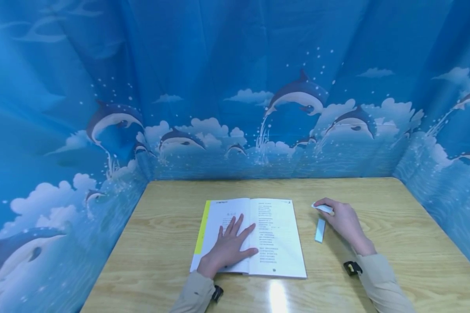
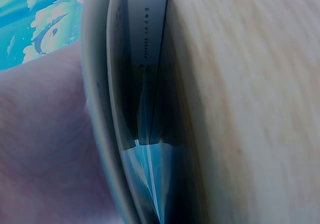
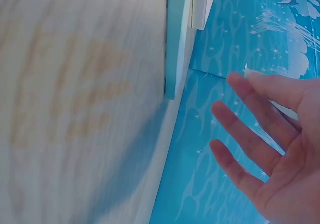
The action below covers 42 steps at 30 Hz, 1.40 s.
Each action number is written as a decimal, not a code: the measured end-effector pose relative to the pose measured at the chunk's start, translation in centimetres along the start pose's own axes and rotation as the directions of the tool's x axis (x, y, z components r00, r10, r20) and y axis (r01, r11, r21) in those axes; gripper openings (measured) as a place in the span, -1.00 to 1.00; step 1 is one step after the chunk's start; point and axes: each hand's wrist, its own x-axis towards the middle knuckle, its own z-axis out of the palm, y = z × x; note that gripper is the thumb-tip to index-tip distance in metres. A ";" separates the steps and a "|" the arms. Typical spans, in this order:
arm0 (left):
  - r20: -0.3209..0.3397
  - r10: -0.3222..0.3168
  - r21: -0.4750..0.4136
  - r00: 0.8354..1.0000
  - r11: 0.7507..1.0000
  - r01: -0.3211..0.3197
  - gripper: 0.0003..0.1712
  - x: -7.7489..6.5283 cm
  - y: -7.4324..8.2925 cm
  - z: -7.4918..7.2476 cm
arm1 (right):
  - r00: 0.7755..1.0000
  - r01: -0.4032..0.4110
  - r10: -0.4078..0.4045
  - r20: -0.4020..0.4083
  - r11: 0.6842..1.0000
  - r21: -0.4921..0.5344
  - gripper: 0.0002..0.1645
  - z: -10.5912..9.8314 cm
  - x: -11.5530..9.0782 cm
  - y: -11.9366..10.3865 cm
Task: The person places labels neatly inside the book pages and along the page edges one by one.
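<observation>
An open book (image 1: 280,243) with printed pages lies in front of me on the table. My left hand (image 1: 227,245) rests on its left page with fingers spread and the thumb reaching to the fold. The left wrist view looks along the book's lower edge and spine (image 2: 146,28). To the right of the book, my right hand (image 1: 344,224) pinches a thin pale strip (image 1: 324,208), like a bookmark, between thumb and index finger, above the table. The other fingers of the right hand (image 3: 275,144) are parted. A slim light blue box (image 3: 177,43) lies just below that hand.
The wooden table (image 1: 160,243) reaches back to a blue curtain (image 1: 219,87) printed with dolphins, which also hangs along both sides. A black strap (image 1: 352,268) shows at the right wrist and another strap (image 1: 217,294) at the left. A yellow band (image 1: 202,226) edges the book's left side.
</observation>
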 end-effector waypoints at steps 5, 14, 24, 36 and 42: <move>0.000 0.007 0.000 1.000 1.000 -0.007 -0.12 -0.1 0.0 0.0 | 0.998 -0.056 0.055 0.032 0.998 0.013 -0.69 0.0 -0.1 -0.1; -0.011 0.015 0.007 1.000 1.000 -0.015 -0.12 -0.2 0.1 -0.1 | 1.000 -0.015 0.015 0.015 1.000 -0.005 -0.77 0.0 -0.2 -0.6; -0.008 0.011 0.007 1.000 1.000 -0.011 -0.12 -0.1 0.1 -0.1 | 1.000 0.004 -0.003 -0.010 1.000 0.014 -0.85 0.6 -0.1 -0.8; -0.008 0.019 0.008 1.000 1.000 -0.019 -0.12 -0.1 0.0 -0.1 | 1.000 0.028 -0.028 0.001 0.999 0.030 -0.90 1.8 1.0 -2.4; -0.007 0.015 0.004 1.000 1.000 -0.015 -0.14 -0.1 0.0 0.0 | 1.000 0.014 -0.015 0.023 0.999 0.049 -0.85 2.2 1.9 -3.3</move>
